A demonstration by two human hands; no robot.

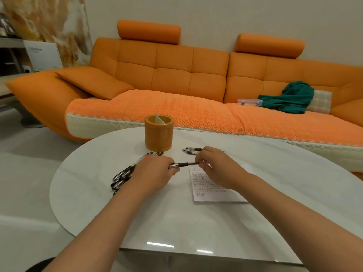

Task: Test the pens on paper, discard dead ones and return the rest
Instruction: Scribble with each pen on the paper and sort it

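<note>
A black pen (186, 164) is held level above the white table (275, 169), between both hands. My left hand (153, 171) grips its capped left end; my right hand (218, 167) pinches its right end. Beneath my right hand lies a sheet of paper (212, 191) covered with rows of small pen marks. A bunch of several pens (127, 173) lies on the table under and left of my left hand. Two more pens (191, 150) lie just beyond my right hand. An orange round pen holder (159, 135) with a divider stands upright behind the hands.
An orange sofa (176, 75) runs along the far side of the table. On its right seat lie a green cloth (290, 98), a clear plastic box (248, 102) and a checked cushion (320, 102). The table's glossy front edge (196, 252) is close to me.
</note>
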